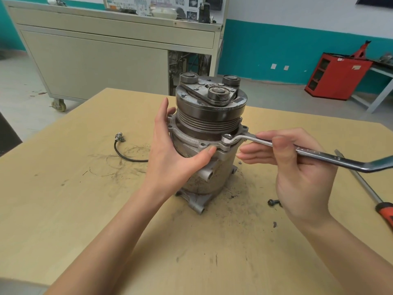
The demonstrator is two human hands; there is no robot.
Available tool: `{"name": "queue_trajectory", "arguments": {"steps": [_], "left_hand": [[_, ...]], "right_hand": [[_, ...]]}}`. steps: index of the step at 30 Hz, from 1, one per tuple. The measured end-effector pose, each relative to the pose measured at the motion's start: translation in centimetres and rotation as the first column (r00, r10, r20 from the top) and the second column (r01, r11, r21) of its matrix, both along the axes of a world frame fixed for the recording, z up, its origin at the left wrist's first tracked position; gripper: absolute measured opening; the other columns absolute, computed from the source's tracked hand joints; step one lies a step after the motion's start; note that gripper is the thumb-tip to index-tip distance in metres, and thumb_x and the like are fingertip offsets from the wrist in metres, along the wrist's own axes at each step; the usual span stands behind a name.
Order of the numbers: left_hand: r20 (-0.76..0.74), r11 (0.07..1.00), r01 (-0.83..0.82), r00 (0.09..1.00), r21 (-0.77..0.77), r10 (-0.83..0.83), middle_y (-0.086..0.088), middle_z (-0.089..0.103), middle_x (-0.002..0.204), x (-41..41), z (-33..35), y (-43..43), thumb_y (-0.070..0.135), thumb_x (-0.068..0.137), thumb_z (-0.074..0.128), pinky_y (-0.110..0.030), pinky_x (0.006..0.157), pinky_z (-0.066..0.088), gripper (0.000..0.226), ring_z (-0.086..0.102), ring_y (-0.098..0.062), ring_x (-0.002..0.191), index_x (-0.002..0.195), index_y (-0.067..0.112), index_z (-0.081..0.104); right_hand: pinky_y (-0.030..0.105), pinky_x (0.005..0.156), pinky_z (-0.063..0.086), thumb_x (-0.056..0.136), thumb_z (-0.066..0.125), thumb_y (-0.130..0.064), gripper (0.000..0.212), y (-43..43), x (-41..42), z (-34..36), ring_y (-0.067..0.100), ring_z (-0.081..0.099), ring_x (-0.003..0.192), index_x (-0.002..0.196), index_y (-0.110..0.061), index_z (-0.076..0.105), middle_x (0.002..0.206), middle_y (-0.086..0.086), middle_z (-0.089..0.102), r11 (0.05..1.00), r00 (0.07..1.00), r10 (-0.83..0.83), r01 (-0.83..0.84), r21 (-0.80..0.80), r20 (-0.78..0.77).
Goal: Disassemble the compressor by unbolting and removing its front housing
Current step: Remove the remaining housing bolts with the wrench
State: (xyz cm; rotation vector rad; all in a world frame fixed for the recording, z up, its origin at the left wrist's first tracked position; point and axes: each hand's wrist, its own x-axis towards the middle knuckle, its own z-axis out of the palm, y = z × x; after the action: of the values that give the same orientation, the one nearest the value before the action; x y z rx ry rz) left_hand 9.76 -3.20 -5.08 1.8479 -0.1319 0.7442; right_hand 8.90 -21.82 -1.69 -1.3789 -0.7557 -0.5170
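Observation:
The compressor (209, 167) stands upright in the middle of the wooden table, pulley and clutch plate (211, 103) on top. Its front housing flange (191, 141) circles the body under the pulley. My left hand (170, 150) wraps the left side of the flange, thumb pressed on its front edge. A ring spanner (319, 155) sits with its ring end on a flange bolt (226, 138) at the front right. My right hand (297, 165) pinches the spanner's shaft between thumb and forefinger, the other fingers stretched out toward the compressor.
A loose bolt (273, 202) lies on the table right of the compressor's base. A black wire with a connector (120, 138) trails off to the left. An orange-handled screwdriver (382, 209) lies at the right edge. A wheeled cabinet (110, 60) and a red rack (336, 77) stand beyond the table.

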Motion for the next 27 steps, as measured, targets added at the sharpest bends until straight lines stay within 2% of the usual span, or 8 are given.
{"name": "queue_trajectory", "arguments": {"steps": [4,7,13,15,17,20,23,27], "left_hand": [[0.006,1.000,0.000,1.000,0.001,0.000,0.029,0.032,0.135,0.0,0.0,0.0,0.061,0.060,0.072,-0.017,0.107,0.032,0.106,0.037,0.003,0.132,0.143,0.046,0.009],[0.005,1.000,0.003,1.000,-0.004,-0.003,0.024,0.034,0.137,0.0,0.0,0.0,0.061,0.059,0.072,-0.018,0.108,0.032,0.106,0.037,0.002,0.133,0.144,0.045,0.009],[0.013,1.000,0.001,1.000,0.002,-0.001,0.026,0.033,0.136,-0.1,0.1,-0.1,0.061,0.060,0.072,-0.013,0.107,0.030,0.106,0.035,0.005,0.132,0.144,0.044,0.010],[0.013,1.000,0.004,1.000,-0.006,-0.004,0.027,0.032,0.136,-0.1,0.1,-0.1,0.061,0.060,0.072,-0.012,0.107,0.030,0.105,0.035,0.006,0.132,0.144,0.044,0.010],[0.009,1.000,0.004,1.000,-0.009,-0.004,0.025,0.033,0.137,-0.2,0.1,-0.1,0.061,0.060,0.073,-0.009,0.106,0.030,0.106,0.036,0.006,0.132,0.144,0.043,0.010],[-0.003,1.000,0.001,1.000,-0.011,-0.001,0.019,0.034,0.140,-0.2,0.1,-0.1,0.062,0.060,0.073,-0.013,0.107,0.030,0.108,0.036,0.003,0.133,0.145,0.043,0.010],[-0.014,1.000,-0.006,1.000,-0.005,0.006,0.020,0.034,0.140,-0.2,0.1,-0.1,0.064,0.059,0.072,-0.013,0.107,0.029,0.112,0.035,0.004,0.133,0.149,0.039,0.010],[-0.018,1.000,-0.016,1.000,0.004,0.016,0.019,0.034,0.140,-0.2,0.1,-0.1,0.064,0.058,0.071,-0.017,0.108,0.030,0.114,0.036,0.003,0.133,0.151,0.035,0.011]], "right_hand": [[0.030,0.062,0.057,0.095,0.044,-0.019,0.017,0.0,0.1,-0.8,0.022,0.072,0.070,0.092,-0.010,0.059,0.079,0.001,0.073,1.000,1.000,0.017,-0.017,0.005,-0.020],[0.027,0.057,0.056,0.096,0.041,-0.017,0.028,-0.3,1.7,-0.5,0.025,0.071,0.062,0.083,-0.011,0.066,0.070,0.006,0.072,0.985,0.972,0.137,-0.112,0.132,-0.192],[0.018,0.048,0.053,0.099,0.034,-0.014,0.047,-0.7,7.5,2.2,0.012,0.066,0.050,0.074,-0.014,0.073,0.061,0.004,0.070,0.849,0.703,0.503,-0.511,0.136,-0.503],[0.016,0.047,0.053,0.097,0.035,-0.018,0.046,-0.4,8.4,2.2,0.010,0.066,0.049,0.072,-0.014,0.074,0.060,0.004,0.070,0.804,0.620,0.552,-0.572,0.161,-0.557],[0.014,0.048,0.053,0.094,0.039,-0.023,0.044,-0.4,8.5,2.1,0.008,0.066,0.048,0.071,-0.013,0.075,0.059,0.004,0.070,0.799,0.595,0.568,-0.564,0.207,-0.569],[0.016,0.049,0.053,0.096,0.041,-0.027,0.044,-0.7,7.5,2.2,0.011,0.067,0.053,0.072,-0.013,0.075,0.063,0.004,0.071,0.859,0.710,0.511,-0.436,0.267,-0.484],[0.022,0.050,0.054,0.098,0.045,-0.036,0.042,-1.1,5.4,2.2,0.019,0.070,0.056,0.075,-0.014,0.073,0.066,0.006,0.072,0.968,0.928,0.241,-0.208,0.143,-0.283],[0.029,0.058,0.057,0.091,0.053,-0.038,0.030,-0.6,2.3,1.3,0.022,0.072,0.066,0.093,-0.010,0.064,0.078,0.005,0.072,0.997,0.998,0.067,-0.067,-0.034,-0.002]]}}
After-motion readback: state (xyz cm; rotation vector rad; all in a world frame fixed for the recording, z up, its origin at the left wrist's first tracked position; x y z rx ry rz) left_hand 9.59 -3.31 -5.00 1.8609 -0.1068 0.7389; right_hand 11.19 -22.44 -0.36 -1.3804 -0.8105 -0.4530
